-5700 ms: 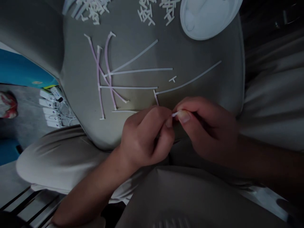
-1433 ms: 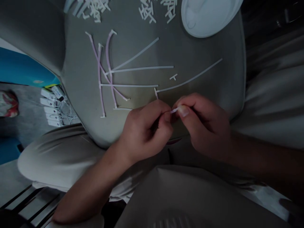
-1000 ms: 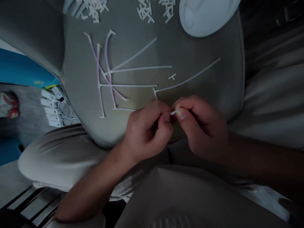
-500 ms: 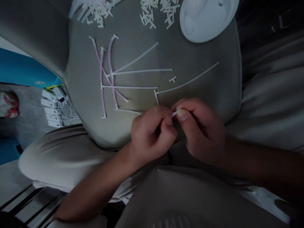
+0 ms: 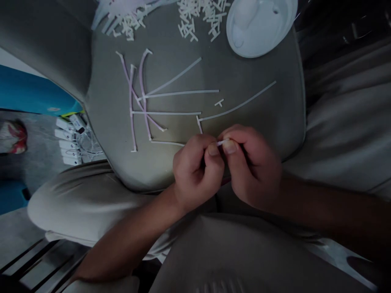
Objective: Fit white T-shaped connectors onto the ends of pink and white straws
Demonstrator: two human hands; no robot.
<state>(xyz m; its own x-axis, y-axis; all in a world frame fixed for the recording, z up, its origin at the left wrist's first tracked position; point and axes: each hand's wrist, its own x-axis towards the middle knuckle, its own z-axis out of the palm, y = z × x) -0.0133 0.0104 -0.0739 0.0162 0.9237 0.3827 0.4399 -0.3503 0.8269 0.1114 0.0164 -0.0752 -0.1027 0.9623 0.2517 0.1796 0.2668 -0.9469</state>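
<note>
My left hand (image 5: 197, 173) is closed, its thumb and forefinger pinching a thin pinkish tube (image 5: 219, 143). Right up against it, my right hand (image 5: 253, 167) pinches a small white connector (image 5: 226, 141), mostly covered by the thumb. The two pieces meet between my fingertips; how deeply they fit I cannot tell. Just beyond my left hand, a pink tube end carries a white T-connector (image 5: 198, 119) with a long clear tube (image 5: 244, 104) branching right. A loose T-connector (image 5: 219, 103) lies nearby. Another clear tube (image 5: 168, 142) runs behind my left hand.
On the grey seat (image 5: 171, 167), joined pink tubes (image 5: 132, 93) with clear branches lie crossed at left. Piles of white T-connectors (image 5: 200, 16) and a bundle of tubes (image 5: 106, 16) are at the far side, beside a white dish (image 5: 259, 36). White power adapters (image 5: 69, 142) sit on the floor.
Both hands stay pinched together on the tube and connector, with only a slight shift of the fingers. The whole view has moved a little.
</note>
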